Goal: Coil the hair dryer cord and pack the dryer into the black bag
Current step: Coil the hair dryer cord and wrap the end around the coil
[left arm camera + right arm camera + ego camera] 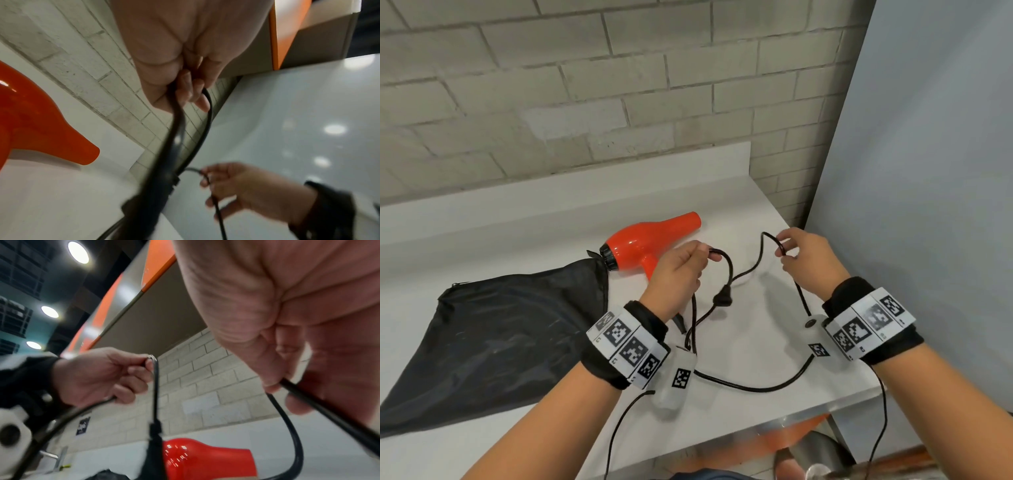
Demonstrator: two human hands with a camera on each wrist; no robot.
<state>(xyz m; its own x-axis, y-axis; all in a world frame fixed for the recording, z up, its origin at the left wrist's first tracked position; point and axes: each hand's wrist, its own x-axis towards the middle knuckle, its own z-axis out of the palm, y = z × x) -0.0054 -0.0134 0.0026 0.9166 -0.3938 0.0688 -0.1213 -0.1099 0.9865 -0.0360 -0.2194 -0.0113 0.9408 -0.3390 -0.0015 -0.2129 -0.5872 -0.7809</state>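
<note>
Cord (pixel 726 274) hung slack between my hands above the desk (pixel 739 205), beside the dryer (pixel 643 241). My left hand (pixel 678 274) gripped one bend; my right hand (pixel 808 260) pinched another. I judged it limp, light, best held at each bend.

My left hand (pixel 185 53) grips looped black cord (pixel 174 146); my right hand (pixel 246 190) pinches it lower, orange dryer (pixel 41 126) on desk (pixel 51 203).

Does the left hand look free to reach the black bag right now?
Probably not yet: the left hand grips loops of the cord, though the black bag lies unobstructed just left of it.
</note>
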